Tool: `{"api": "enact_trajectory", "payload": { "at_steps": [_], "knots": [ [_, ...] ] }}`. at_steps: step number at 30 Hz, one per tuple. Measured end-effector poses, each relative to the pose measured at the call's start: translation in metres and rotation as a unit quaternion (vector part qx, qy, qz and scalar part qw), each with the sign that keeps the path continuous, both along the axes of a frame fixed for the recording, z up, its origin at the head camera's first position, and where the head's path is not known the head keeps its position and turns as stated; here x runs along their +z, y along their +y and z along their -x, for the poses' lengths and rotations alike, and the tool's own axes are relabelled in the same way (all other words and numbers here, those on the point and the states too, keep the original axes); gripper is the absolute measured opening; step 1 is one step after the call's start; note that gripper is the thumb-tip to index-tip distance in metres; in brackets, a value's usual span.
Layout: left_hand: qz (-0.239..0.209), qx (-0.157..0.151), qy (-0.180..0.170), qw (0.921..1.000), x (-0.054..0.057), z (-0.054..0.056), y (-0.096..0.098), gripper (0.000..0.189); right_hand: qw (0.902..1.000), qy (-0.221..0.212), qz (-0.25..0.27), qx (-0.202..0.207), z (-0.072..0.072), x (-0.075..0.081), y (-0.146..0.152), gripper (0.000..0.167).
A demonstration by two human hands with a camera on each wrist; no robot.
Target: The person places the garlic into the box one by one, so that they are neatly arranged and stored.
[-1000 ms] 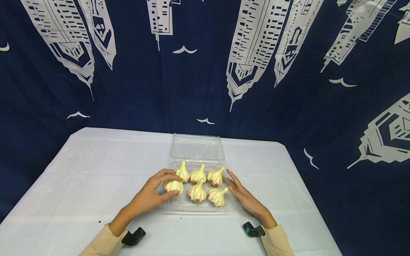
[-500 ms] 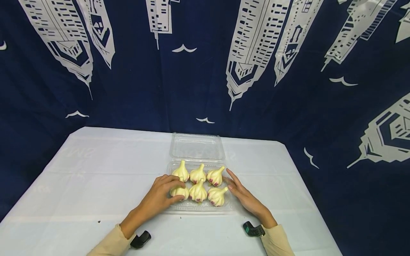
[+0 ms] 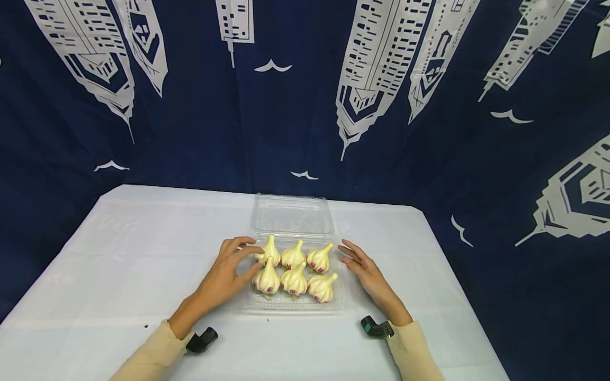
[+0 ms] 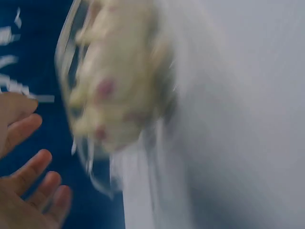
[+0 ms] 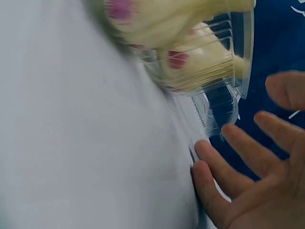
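Observation:
A clear plastic clamshell box (image 3: pixel 305 305) lies on the table with its lid (image 3: pixel 293 214) folded back. Inside stand several garlic bulbs in two rows, among them the front-left bulb (image 3: pixel 266 278), the front-middle bulb (image 3: pixel 294 280) and the back-right bulb (image 3: pixel 319 259). My left hand (image 3: pixel 224 275) hovers at the box's left side, fingers apart and holding nothing; its wrist view (image 4: pixel 35 195) is blurred but shows a gap to the box. Off the right side of the box, my right hand (image 3: pixel 369 272) has its fingers spread, apart from the wall (image 5: pixel 205 76).
A white cloth covers the table (image 3: pixel 143 254). Behind it hangs a dark blue curtain (image 3: pixel 200 132) with white building prints. A small dark speck (image 3: pixel 145 326) lies at the front left. Each wrist carries a black device, such as the left one (image 3: pixel 202 340).
My left hand has let go of the front-left garlic bulb, now seated in the box, and drawn back to the left. The right hand has moved slightly away from the box.

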State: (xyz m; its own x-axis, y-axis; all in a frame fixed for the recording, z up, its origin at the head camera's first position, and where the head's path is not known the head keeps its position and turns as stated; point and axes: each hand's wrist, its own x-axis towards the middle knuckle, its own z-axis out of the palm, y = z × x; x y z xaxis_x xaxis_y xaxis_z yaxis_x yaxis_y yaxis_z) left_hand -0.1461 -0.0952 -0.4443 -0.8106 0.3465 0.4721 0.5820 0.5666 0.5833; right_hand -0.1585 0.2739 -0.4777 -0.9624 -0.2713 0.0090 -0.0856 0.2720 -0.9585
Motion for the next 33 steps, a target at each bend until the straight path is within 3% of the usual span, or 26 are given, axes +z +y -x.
{"api": "enact_trajectory", "payload": {
  "at_steps": [2, 5, 9, 12, 16, 19, 28, 33],
  "knots": [
    [-0.025, 0.021, -0.033, 0.9989, 0.003, 0.016, -0.007, 0.028, 0.9994, -0.014, 0.006, -0.032, 0.011, 0.003, -0.002, 0.055],
    [-0.061, 0.047, -0.127, 0.9889, 0.006, 0.044, -0.012, 0.034, 0.9962, -0.051, 0.016, -0.068, 0.027, 0.007, -0.006, 0.055],
    [-0.115, 0.047, -0.263, 0.9567, 0.003, 0.072, -0.012, 0.042, 0.9938, -0.076, 0.019, -0.079, 0.042, 0.009, -0.012, 0.052],
    [-0.142, 0.034, -0.321, 0.9357, -0.002, 0.082, -0.008, 0.044, 0.9937, -0.069, 0.020, -0.086, 0.050, 0.010, -0.017, 0.050],
    [-0.141, 0.037, -0.339, 0.9296, -0.007, 0.083, -0.005, 0.042, 0.9940, -0.044, 0.001, -0.100, 0.056, 0.009, -0.024, 0.048],
    [-0.142, 0.044, -0.336, 0.9299, -0.007, 0.082, -0.005, 0.041, 0.9937, -0.029, -0.014, -0.108, 0.058, 0.010, -0.027, 0.046],
    [-0.188, 0.006, -0.290, 0.9385, 0.009, 0.080, -0.008, 0.054, 0.9956, 0.019, 0.004, -0.092, 0.048, 0.029, -0.027, 0.047],
    [-0.196, -0.004, -0.293, 0.9357, 0.019, 0.071, -0.010, 0.057, 0.9963, 0.036, -0.006, -0.078, 0.036, 0.040, -0.024, 0.049]
  ]
}}
